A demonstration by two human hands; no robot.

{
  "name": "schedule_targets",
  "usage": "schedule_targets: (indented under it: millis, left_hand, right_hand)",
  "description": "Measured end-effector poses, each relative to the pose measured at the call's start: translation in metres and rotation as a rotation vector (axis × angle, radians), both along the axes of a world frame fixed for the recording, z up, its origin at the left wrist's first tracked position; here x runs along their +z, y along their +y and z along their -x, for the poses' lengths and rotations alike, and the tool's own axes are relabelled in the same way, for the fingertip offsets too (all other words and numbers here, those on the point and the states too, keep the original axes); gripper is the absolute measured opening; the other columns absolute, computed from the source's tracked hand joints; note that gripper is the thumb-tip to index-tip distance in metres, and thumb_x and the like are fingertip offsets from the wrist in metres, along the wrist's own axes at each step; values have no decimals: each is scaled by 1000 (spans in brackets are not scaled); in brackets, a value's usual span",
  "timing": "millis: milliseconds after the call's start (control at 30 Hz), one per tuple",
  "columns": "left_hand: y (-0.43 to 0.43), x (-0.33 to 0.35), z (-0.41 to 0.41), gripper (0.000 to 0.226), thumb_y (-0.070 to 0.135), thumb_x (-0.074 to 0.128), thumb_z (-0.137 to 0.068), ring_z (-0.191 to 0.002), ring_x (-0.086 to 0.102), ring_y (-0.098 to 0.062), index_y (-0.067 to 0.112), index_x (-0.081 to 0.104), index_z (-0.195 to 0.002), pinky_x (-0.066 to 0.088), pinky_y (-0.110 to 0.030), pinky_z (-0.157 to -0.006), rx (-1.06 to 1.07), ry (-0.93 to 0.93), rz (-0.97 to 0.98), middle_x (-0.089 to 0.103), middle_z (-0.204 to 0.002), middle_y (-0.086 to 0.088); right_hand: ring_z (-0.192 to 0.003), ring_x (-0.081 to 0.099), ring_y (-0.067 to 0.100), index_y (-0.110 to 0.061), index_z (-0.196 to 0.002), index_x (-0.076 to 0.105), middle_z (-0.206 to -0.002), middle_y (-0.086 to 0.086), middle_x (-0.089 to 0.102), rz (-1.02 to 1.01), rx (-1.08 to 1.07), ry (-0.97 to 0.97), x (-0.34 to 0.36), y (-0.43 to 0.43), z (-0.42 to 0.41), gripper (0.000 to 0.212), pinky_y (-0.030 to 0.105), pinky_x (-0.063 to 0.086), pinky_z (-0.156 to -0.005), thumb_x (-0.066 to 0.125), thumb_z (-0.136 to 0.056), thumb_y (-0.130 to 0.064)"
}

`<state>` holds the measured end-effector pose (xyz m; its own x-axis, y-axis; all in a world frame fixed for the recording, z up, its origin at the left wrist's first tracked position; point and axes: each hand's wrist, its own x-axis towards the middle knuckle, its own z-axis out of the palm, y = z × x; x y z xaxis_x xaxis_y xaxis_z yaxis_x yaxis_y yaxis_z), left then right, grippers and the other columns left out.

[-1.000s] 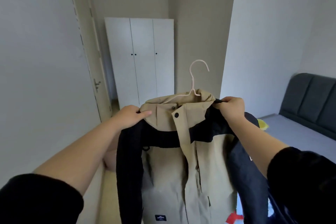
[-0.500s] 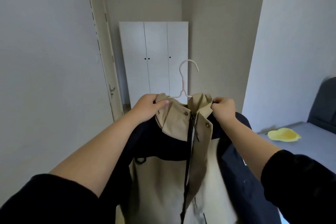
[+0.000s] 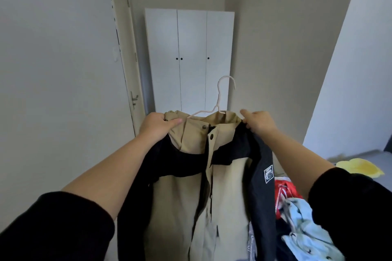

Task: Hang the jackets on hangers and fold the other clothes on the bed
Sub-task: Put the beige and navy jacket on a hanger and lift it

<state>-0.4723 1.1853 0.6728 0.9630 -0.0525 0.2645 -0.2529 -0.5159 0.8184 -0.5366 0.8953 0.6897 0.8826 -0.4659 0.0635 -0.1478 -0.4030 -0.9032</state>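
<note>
A beige and black jacket [image 3: 227,178] hangs in front of me on a pale pink hanger [image 3: 220,99], whose hook sticks up above the collar. My left hand [image 3: 158,124] grips the left side of the collar, thumb on top. My right hand [image 3: 257,122] pinches the black right shoulder by the collar, with its index finger stretched out. The jacket front is closed at the top snaps. At the lower right, a heap of clothes lies on the grey bed [image 3: 352,155]: a light blue garment [image 3: 307,224], a red one [image 3: 283,189] and a yellow one [image 3: 358,167].
A white three-door wardrobe [image 3: 189,59] stands shut straight ahead at the end of a narrow passage. A door with a metal handle [image 3: 134,99] is on the left wall. A wall corner [image 3: 331,70] juts in at the right, beside the bed.
My hands have moved apart along the collar, the right one out to the black shoulder. The view has swung, and the heap of clothes on the bed has come into sight.
</note>
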Motion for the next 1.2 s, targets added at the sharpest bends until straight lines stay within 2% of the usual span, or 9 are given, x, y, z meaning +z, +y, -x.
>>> schedule_targets:
  millis: [100, 267, 400, 433, 533, 700, 933, 1100, 1200]
  left_hand:
    - [-1, 2, -62, 38, 47, 78, -72, -64, 60, -14, 9, 73, -72, 40, -24, -57, 12, -12, 2, 67, -69, 0]
    - [-3, 22, -172, 35, 49, 78, -71, -67, 63, -11, 14, 73, -71, 44, -25, -61, 51, -75, 40, 69, -70, 5]
    - [-1, 30, -251, 27, 54, 78, -67, -65, 61, -2, 29, 69, -63, 44, -24, -60, 123, -100, 89, 66, -66, 16]
    - [1, 28, -270, 27, 55, 79, -66, -65, 60, -1, 31, 68, -61, 44, -23, -60, 133, -95, 94, 65, -64, 17]
    - [4, 21, -331, 29, 56, 79, -64, -68, 62, -4, 28, 71, -65, 46, -25, -63, 148, -75, 111, 67, -67, 16]
    - [-7, 19, -444, 27, 60, 78, -61, -49, 55, 6, 39, 65, -51, 37, -22, -48, 122, -209, 114, 58, -49, 23]
    - [-13, 49, -630, 54, 47, 82, -66, -80, 60, -13, 22, 49, -101, 44, -26, -67, -211, -128, -39, 62, -88, 1]
    - [-22, 80, -733, 55, 26, 79, -70, -120, 54, -18, 22, 55, -119, 42, -22, -93, -725, 376, 24, 61, -120, 1]
    - [-29, 71, -788, 76, 42, 88, -56, -115, 57, -18, 11, 60, -119, 41, -32, -103, -979, 528, 94, 62, -124, -4]
  right_hand:
    - [-62, 61, 25, -4, -72, 59, -71, 12, 64, -7, 79, 42, -5, 19, -75, 43, 33, 52, -53, 58, -90, -43]
    - [-62, 55, 23, -8, -64, 55, -66, 11, 57, -424, -183, -307, -2, 20, -190, 31, 37, 53, -69, 56, -94, -19]
    - [-65, 53, 22, -5, -78, 59, -73, 9, 59, 150, -165, -180, -5, 24, -273, 19, 29, 43, -59, 56, -91, -20]
    - [-76, 55, 22, -8, -90, 59, -87, 7, 60, 255, -165, -209, -2, 25, -291, 9, 30, 44, -65, 56, -88, -16]
    - [-116, 46, 28, -8, -124, 53, -127, 11, 50, 516, -99, -380, 11, 26, -357, 44, 35, 37, -97, 57, -80, -6]
    - [-92, 58, 33, -1, -99, 61, -92, 13, 62, 474, 66, -65, 13, 19, -479, 26, 31, 43, -74, 48, -77, 0]
    - [-68, 48, 24, -5, -76, 58, -70, 13, 52, 181, -253, -226, 16, 11, -628, 16, 28, 35, -56, 44, -81, -1]
    - [-67, 43, 21, 1, -78, 61, -71, 14, 48, 156, -295, -253, 26, -12, -704, 16, 28, 32, -54, 45, -80, 0]
    - [-68, 41, 20, 7, -81, 62, -72, 15, 46, 138, -313, -268, 17, -39, -751, 18, 28, 31, -57, 45, -81, 1]
